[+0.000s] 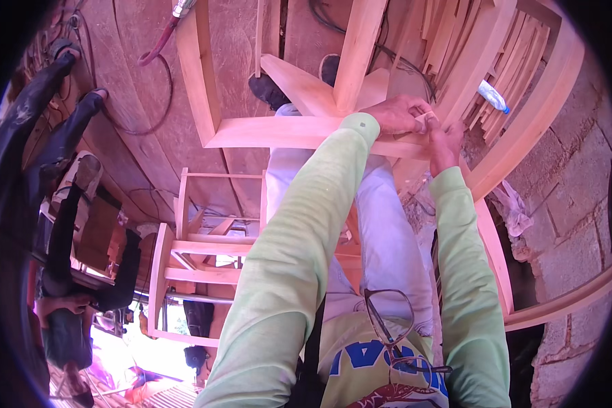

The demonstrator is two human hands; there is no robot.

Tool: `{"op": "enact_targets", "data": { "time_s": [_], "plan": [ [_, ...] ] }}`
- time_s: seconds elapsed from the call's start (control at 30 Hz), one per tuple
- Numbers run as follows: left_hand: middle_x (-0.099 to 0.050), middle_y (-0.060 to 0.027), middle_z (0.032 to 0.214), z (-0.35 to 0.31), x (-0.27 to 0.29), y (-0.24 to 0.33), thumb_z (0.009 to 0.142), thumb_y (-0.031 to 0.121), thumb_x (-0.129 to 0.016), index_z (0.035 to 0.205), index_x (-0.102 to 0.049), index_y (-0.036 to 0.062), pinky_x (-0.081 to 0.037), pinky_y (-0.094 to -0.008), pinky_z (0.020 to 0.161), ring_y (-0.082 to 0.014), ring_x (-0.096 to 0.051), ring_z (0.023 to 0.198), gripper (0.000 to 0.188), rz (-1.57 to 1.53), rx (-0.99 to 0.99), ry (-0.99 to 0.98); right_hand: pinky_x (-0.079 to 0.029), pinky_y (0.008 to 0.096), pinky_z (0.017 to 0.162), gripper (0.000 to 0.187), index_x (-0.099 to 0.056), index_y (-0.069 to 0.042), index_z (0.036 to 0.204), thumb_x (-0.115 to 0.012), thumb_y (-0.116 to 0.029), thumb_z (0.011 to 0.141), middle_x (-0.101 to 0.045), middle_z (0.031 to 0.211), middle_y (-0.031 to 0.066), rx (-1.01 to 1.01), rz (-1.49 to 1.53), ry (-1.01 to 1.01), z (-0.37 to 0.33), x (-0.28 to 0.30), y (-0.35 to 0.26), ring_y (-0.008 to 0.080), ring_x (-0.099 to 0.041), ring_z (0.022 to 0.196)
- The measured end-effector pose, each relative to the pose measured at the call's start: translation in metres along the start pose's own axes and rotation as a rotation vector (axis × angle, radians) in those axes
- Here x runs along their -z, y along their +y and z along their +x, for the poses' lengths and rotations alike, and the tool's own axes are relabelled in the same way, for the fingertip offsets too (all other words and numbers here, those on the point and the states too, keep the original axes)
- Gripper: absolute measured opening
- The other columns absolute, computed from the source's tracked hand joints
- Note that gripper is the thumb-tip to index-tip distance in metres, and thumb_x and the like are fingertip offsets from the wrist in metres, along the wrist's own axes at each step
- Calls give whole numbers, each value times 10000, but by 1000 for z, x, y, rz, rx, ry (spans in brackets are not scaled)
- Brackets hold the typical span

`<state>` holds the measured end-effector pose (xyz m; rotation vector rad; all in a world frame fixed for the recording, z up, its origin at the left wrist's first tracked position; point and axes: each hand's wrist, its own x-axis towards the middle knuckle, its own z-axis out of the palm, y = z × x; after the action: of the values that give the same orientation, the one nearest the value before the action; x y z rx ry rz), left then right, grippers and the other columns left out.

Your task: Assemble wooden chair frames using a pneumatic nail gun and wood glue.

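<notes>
Both my hands meet over the right end of a pale wooden rail, part of a wooden frame lying across in front of my legs. My left hand is closed, its fingertips pinched on a small pale flat piece. From the right, my right hand is closed at the same piece, thumb and fingers pressed together close to the wood. What the piece is, I cannot make out. An upright wooden leg rises from the rail just beyond my left hand.
Curved wooden members stand at the right beside a block wall. Stacked wood strips and a plastic bottle lie at the far right. A red hose crosses the floor. Another wooden frame and a person are at left.
</notes>
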<state>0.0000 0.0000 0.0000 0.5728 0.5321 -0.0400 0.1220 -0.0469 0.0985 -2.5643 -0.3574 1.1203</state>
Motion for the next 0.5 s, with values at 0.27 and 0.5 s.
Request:
{"op": "enact_targets", "data": {
  "time_s": [0.27,0.5],
  "plan": [
    [-695,-164,1227,-9,-10,-12,850,318,-753,1294,-656,17,-474,-363,1012,-275,-637,1153,545,123,0,53,-503,351,815,386,-555,16,1152,-742,-203,896,-624,1072,122,-81,-69,14,-5,7,7,204,-607,955],
    [-725,-123,1086,3,11,5,852,319,-748,1267,-677,34,-488,-346,915,-227,-654,1002,509,222,65,-72,-510,356,806,397,-548,18,1171,-740,-199,900,-628,1066,117,-11,24,30,17,2,20,201,-609,947]
  ]
}}
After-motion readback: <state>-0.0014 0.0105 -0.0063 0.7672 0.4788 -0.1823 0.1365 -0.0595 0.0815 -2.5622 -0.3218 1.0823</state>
